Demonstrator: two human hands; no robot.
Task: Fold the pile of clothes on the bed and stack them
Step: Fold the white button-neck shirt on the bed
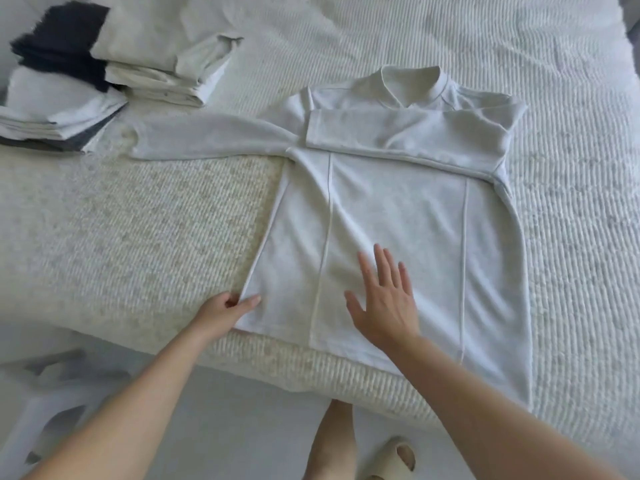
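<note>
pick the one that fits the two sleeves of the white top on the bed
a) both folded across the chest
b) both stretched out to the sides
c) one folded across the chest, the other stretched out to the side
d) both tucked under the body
c: on the white top one sleeve lies folded across the chest, while the other sleeve stretches out flat toward the folded stacks.

The shirt (398,216) is pale grey-white, with thin white seam lines down its body. The bed (571,237) cover is white with a fine ribbed pattern; the blanket (138,230) across it is cream, in a coarser woven rib. The stacks (86,77) are white and off-white, with some pieces dark navy – almost black. The slipper (394,457) is beige.
</note>
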